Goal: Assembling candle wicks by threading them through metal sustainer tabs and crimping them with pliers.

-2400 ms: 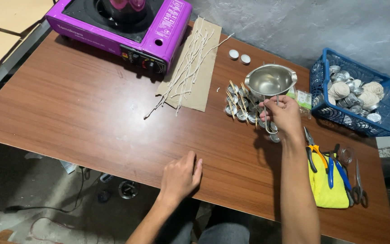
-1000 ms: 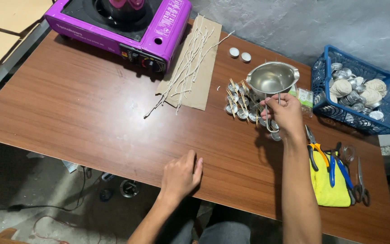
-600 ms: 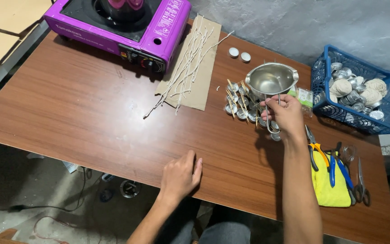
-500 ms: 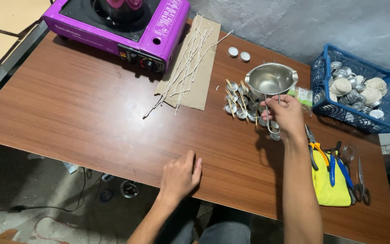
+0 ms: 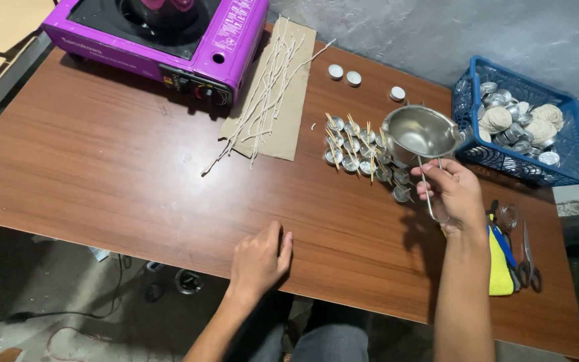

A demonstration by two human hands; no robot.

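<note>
Small steel pouring pot [image 5: 420,133], shiny, empty-looking, held above cluster of foil cups [image 5: 363,153] near blue basket [image 5: 574,155]. Wire handle runs from bowl toward person. Right hand [image 5: 454,194] clenched on handle. Left hand [image 5: 261,258] flat, released, resting on table [image 5: 102,181] edge.

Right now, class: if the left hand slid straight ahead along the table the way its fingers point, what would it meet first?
The left hand lies flat, fingers pointing up-right across bare table. Likely first in line are the small metal cups with sticks, though the exact line is uncertain.
</note>
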